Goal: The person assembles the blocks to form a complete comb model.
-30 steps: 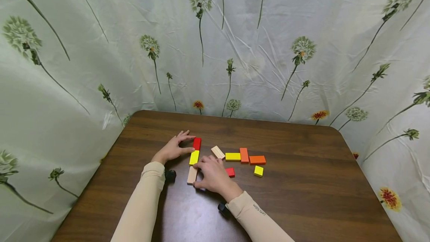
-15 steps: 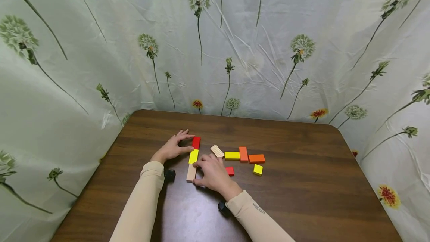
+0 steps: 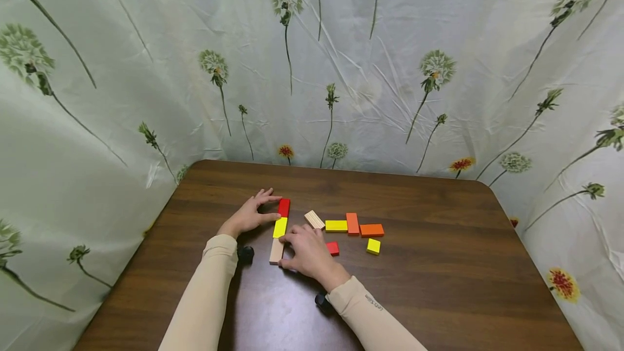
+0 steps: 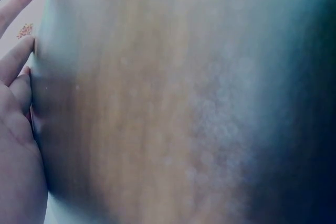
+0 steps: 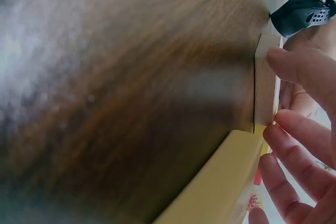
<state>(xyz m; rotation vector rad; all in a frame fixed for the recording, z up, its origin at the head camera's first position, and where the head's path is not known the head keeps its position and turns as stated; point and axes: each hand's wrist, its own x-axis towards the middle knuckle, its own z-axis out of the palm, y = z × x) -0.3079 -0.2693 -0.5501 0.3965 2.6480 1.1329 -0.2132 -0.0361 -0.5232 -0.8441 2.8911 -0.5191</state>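
In the head view, a red block point(image 3: 284, 207), a yellow block point(image 3: 280, 227) and a plain wooden block point(image 3: 276, 251) lie end to end in a row. From the left, my left hand point(image 3: 250, 215) reaches the row, its index finger at the red block's far end and thumb where red and yellow meet. My right hand point(image 3: 310, 252) touches the wooden block from the right. The right wrist view shows its thumb and index finger point(image 5: 278, 134) spread along that block's length. A large pale yellow block point(image 5: 220, 177) shows close up there, partly cut off.
Right of the row lie a striped wooden block point(image 3: 314, 219), another yellow block point(image 3: 336, 226), an upright-lying orange block point(image 3: 352, 223), a crosswise orange block point(image 3: 372, 230), a small yellow block point(image 3: 373, 246) and a partly hidden red block point(image 3: 333, 248). A flowered curtain point(image 3: 365, 96) hangs behind the table point(image 3: 439, 286).
A second ago the wooden block sat slightly more askew to the yellow one; it now lines up a little closer. Both hands stay nearly in place, and the view shifts slightly.
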